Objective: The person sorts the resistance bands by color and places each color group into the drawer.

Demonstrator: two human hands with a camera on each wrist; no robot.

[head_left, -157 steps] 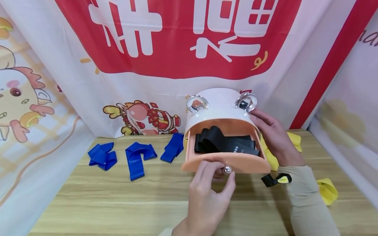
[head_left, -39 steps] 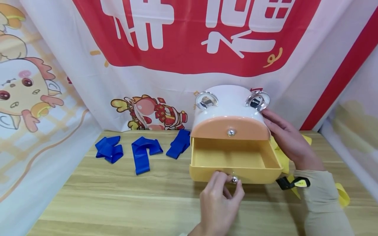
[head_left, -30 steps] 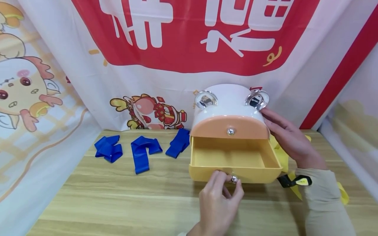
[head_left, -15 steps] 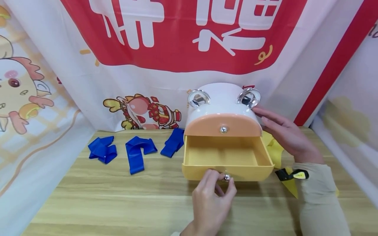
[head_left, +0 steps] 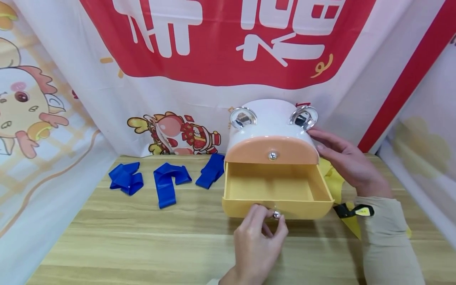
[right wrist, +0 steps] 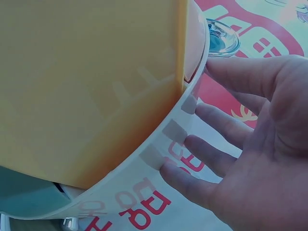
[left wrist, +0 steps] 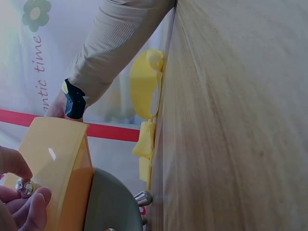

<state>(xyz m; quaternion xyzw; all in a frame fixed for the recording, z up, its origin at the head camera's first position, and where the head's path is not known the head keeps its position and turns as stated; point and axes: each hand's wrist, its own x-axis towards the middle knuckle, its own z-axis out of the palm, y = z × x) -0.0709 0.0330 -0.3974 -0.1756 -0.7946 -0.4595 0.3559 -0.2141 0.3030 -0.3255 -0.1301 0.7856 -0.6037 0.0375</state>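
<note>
A white frog-like drawer box [head_left: 270, 114] with two silvery round eyes stands at the back of the table. Its upper orange drawer [head_left: 247, 152] is closed. Below that, the yellow drawer [head_left: 306, 209] is pulled out, and nothing shows inside. My left hand [head_left: 254, 241] pinches the yellow drawer's silver knob [head_left: 276, 214] between thumb and fingers; the left wrist view also shows this knob [left wrist: 24, 187]. My right hand [head_left: 347, 160] touches the box's right side, below the eye. In the right wrist view, fairly straight fingertips [right wrist: 175, 171] rest on its white wall.
Three blue strips lie left of the box: a crumpled blue strip [head_left: 126, 178], a bent blue strip [head_left: 167, 186] and a folded blue strip [head_left: 211, 172]. Yellow strips [head_left: 331, 178] lie to the right, partly behind my right arm. A printed cloth [head_left: 228, 47] hangs behind.
About five seconds ago the orange drawer was out, holding black strips, and my left hand held its knob. Now it is closed and the yellow drawer is out. Over the last second, only the view shifts slightly.
</note>
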